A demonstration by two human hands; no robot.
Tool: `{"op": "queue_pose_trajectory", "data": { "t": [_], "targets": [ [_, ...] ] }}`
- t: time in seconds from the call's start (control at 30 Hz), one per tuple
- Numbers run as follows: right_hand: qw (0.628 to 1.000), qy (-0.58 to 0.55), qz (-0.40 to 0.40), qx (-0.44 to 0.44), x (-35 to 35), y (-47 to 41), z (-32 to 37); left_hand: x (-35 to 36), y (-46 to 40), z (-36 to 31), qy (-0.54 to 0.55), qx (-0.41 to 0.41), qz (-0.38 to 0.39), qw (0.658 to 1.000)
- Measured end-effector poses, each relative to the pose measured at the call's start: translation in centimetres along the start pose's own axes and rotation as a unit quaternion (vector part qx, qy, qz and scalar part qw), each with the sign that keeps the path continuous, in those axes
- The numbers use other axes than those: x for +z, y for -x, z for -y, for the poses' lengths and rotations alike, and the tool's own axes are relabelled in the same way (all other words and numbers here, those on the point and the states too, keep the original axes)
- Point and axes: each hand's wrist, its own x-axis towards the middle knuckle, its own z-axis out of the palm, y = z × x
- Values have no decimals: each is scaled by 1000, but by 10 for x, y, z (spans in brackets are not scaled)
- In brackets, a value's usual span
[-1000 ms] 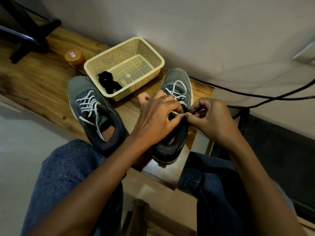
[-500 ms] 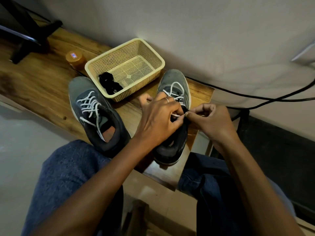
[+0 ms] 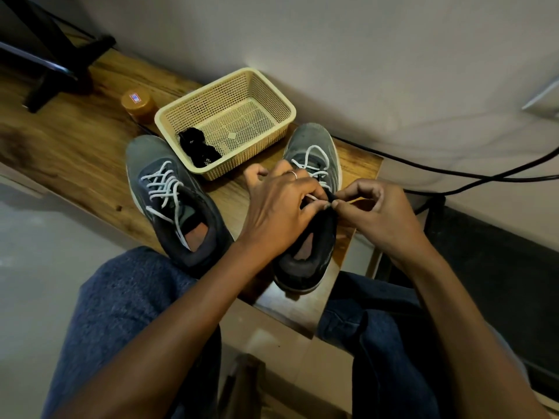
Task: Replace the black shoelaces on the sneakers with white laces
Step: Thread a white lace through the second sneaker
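Both hands, left hand [image 3: 281,207] and right hand [image 3: 375,210], pinched the white lace [image 3: 314,198] at the right sneaker [image 3: 311,237]; feed the tip straight through the eyelet beside the pinch.

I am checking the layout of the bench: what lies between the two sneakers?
In the head view, the near corner of the basket pokes between their toes; nearer the person, bare wood of the bench and the left hand.
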Motion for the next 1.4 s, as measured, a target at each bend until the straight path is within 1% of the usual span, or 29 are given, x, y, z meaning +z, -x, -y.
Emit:
{"op": "queue_pose_trajectory", "data": {
  "t": [0.13, 0.3, 0.43, 0.57, 0.7, 0.8, 0.97, 1.07, 1.17, 1.23, 1.3, 1.33, 1.4],
  "targets": [
    [1000, -16, 6, 16, 0, -1, -2, 1, 1, -1, -5, -22, -7, 1000],
    [993, -88, 6, 74, 0, -3, 2, -1, -1, 3, 3, -63, -24, 998],
    [964, -207, 13, 167, -2, -6, 5, -1, -3, 6, 14, -87, -24, 996],
    [952, -236, 9, 194, -1, -9, 5, 0, -1, 4, 10, -81, -31, 996],
    [960, -197, 17, 196, -1, -9, 6, -2, -1, 1, 1, -66, -35, 997],
    [964, -175, 4, 201, 4, -11, 6, -2, -2, 0, 0, -65, -25, 998],
    [951, -217, -24, 220, 4, -12, 6, -2, -3, -1, 39, -75, 1, 996],
    [944, -242, -27, 225, 4, -13, 8, -4, -4, 0, 29, -81, 17, 996],
    [953, -212, -53, 208, 3, -14, 9, -8, -5, 9, 26, -132, 74, 988],
    [965, -171, -86, 179, 1, -16, 10, -9, -4, 13, 52, -195, 117, 972],
    [978, -115, -110, 133, 0, -23, 10, -5, -5, 16, 93, -254, 161, 949],
    [984, -82, -110, 110, 0, -28, 10, -1, -4, 18, 122, -274, 174, 938],
    [992, -28, -90, 82, 4, -38, 9, 4, -4, 21, 176, -297, 173, 923]
  ]
}}
